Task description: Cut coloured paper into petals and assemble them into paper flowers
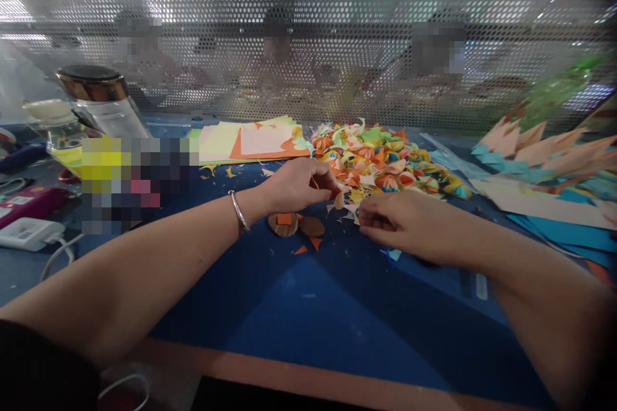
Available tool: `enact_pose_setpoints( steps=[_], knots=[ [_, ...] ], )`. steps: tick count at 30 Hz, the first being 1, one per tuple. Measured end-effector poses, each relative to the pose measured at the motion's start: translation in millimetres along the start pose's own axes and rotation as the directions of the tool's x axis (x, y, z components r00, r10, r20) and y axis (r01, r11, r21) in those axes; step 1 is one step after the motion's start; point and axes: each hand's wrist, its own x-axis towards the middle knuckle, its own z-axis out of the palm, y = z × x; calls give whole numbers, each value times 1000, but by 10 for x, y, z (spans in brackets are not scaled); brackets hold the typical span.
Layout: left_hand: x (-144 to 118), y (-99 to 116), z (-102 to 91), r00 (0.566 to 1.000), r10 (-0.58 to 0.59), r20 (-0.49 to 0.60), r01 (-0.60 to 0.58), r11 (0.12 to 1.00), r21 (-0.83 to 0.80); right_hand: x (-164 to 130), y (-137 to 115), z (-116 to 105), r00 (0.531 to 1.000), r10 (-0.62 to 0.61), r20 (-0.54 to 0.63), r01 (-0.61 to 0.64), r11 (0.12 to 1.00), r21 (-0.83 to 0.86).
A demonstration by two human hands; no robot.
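My left hand, with a silver bangle at the wrist, is closed in a pinch at the near edge of a paper pile. A small pale folded paper piece shows at its fingertips. My right hand is just to the right, fingers curled in over paper scraps; what they hold, if anything, is hidden. Behind both hands lies a heap of small folded paper pieces in orange, yellow, green and blue. Below my left hand are a round wooden-looking disc with an orange square on it and a brown oval piece.
Stacked paper sheets lie at the back left. To the left stand a lidded bottle and a white charger. Pointed folded papers and blue sheets are at right. A perforated metal screen rises behind; people sit beyond it.
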Motion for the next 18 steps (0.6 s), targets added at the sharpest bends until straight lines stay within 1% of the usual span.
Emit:
enact_pose_setpoints(
  steps=[5, 10, 11, 15, 18],
  knots=[
    [6, -5, -1, 1000, -1, -4, 1, 1000, 27, -26, -17, -113, 997, 80, 16, -81, 986, 143],
    [15, -39, 7, 1000, 16, -13, -16, 1000, 8, -29, 49, -112, 996, 52, -77, -34, 975, 218],
    [18, -45, 10, 1000, 19, -14, -19, 1000, 7, -29, 55, -109, 996, 51, -77, -33, 973, 228],
    [28, -66, 22, 999, 35, -19, -35, 999, 8, -34, 36, -104, 998, 60, 21, -63, 973, 221],
    [28, -76, 28, 998, 54, -28, -53, 999, 7, -35, 1, -102, 998, 47, 51, -56, 979, 197]
  ],
)
